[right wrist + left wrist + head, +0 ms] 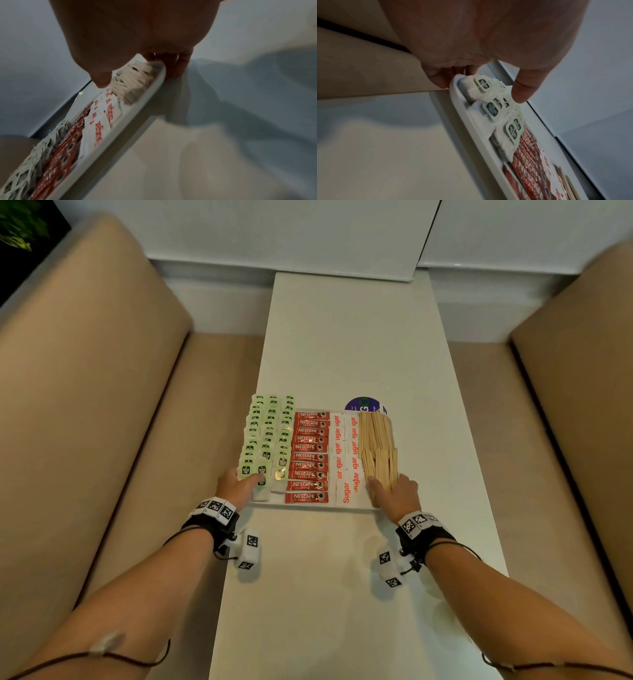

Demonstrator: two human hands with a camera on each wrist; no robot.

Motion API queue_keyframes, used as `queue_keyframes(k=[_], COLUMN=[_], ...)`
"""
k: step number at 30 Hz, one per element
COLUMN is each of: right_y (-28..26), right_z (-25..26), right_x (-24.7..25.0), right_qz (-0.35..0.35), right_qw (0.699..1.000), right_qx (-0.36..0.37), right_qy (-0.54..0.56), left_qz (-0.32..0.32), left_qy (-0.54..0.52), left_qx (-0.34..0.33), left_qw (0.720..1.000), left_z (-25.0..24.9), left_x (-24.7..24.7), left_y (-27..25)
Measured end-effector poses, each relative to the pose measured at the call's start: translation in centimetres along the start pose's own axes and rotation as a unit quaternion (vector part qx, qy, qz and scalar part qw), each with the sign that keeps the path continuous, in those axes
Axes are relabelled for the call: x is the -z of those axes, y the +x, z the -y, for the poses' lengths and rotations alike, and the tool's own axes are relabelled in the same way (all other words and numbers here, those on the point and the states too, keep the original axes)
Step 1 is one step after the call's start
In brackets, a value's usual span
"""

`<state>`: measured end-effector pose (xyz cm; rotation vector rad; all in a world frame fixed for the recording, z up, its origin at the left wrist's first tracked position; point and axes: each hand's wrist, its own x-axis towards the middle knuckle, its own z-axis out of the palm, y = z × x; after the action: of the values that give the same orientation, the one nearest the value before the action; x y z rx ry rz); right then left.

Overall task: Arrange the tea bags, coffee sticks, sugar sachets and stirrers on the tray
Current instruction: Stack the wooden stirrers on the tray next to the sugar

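Note:
A white tray (pixel 322 506) lies on the table, filled in columns. From left to right it holds green-tagged tea bags (pixel 267 436), red coffee sticks (pixel 310 457), white sugar sachets (pixel 346 453) and wooden stirrers (pixel 378 446). My left hand (pixel 245 482) grips the tray's near left corner. Its thumb lies over the tea bags (pixel 489 108) and its fingers curl round the rim (pixel 465 121). My right hand (pixel 390 484) grips the near right corner of the tray (pixel 137 108), thumb beside the stirrers (pixel 135 79), fingers under the edge. Sugar sachets (pixel 102 119) and coffee sticks (pixel 68 146) lie left of them.
The tray sits on a narrow white table (pixel 342 337) between two beige benches (pixel 102 405) (pixel 565 405). A round purple disc (pixel 364 404) peeks out behind the tray's far right corner. A pale wall closes the table's far end.

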<state>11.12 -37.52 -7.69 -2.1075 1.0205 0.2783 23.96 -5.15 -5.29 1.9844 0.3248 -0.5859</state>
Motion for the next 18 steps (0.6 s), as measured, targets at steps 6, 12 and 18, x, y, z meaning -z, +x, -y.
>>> queue_keyframes(k=[6,12,18], right_y=[-0.1,-1.5,-1.3], right_z=[-0.4,-1.7,-2.0], right_x=[1.0,0.0,-0.6], right_qz=[0.03,0.031,0.011], right_qw=[0.994,0.992,0.991], right_qx=[-0.004,-0.002,0.01], right_qy=[-0.108,-0.12,-0.137], left_qz=[0.047,0.073,0.077], left_qy=[0.046,0.105,0.129], left_qx=[-0.013,-0.072,-0.116], left_qw=[0.998,0.989,0.982], left_z=[2.1,4.0,3.8], left_x=[0.8,1.8,1.6], left_y=[0.5,-0.2,-0.1])
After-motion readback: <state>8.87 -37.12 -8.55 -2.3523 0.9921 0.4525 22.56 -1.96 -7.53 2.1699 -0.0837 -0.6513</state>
